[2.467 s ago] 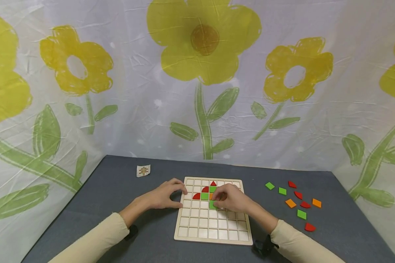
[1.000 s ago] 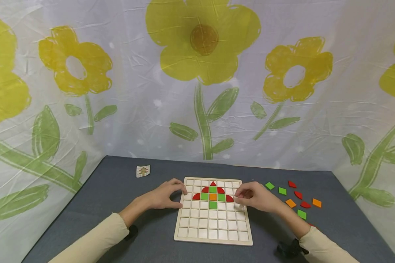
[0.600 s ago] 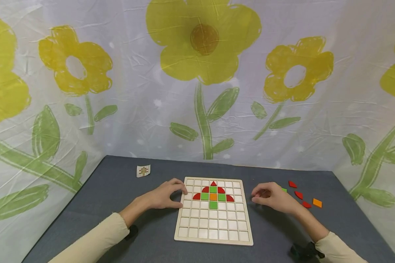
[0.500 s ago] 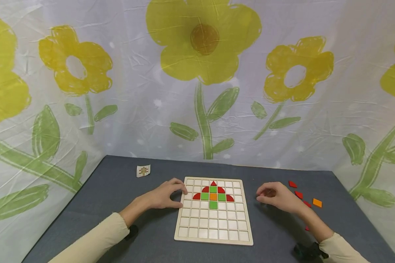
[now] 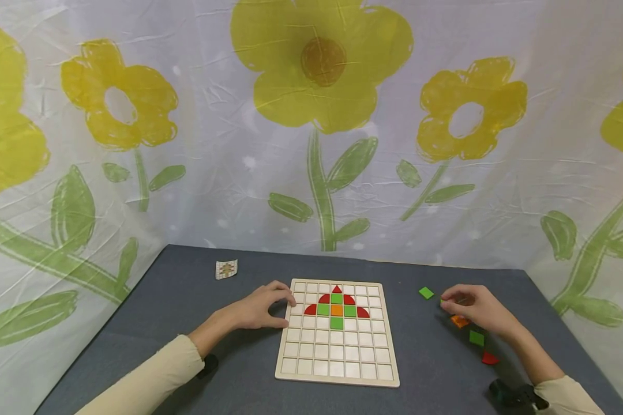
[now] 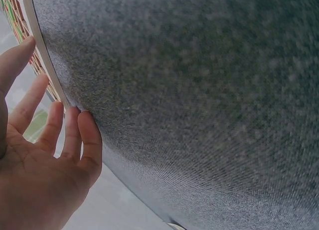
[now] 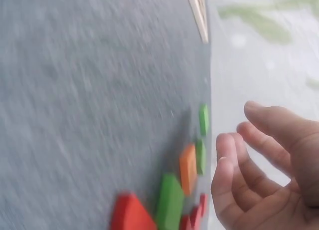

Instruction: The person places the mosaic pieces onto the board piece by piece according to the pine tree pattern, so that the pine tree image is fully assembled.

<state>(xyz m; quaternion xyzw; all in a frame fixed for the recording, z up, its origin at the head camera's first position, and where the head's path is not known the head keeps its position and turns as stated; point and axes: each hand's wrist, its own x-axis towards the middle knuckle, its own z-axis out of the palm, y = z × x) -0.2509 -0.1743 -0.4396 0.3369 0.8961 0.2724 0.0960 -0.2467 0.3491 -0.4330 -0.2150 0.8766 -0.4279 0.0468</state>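
- Two bare hands reach over a dark tabletop (image 5: 249,374). The left hand (image 5: 254,308) rests at the left edge of a gridded board (image 5: 314,351), thumb and fingers spread wide, no tile between them.
- Right of the board, the right hand (image 5: 475,305) hovers among loose pieces, fingers loosely curved, a narrow gap at the thumb, nothing visibly held.
- Left of its fingertips lies a green tile (image 5: 426,293); a second green tile (image 7: 201,156) sits close by them. Nearer the wearer than this grip are an orange tile (image 5: 459,321), a third green tile (image 5: 476,338) and a red tile (image 5: 490,358).
- Well left of the right hand, red, green and orange pieces form a symmetrical shape on the board.
- Choosing another loose piece appears the step in hand; the next move seems to call for lowering the fingertips and pinching one by its edges.
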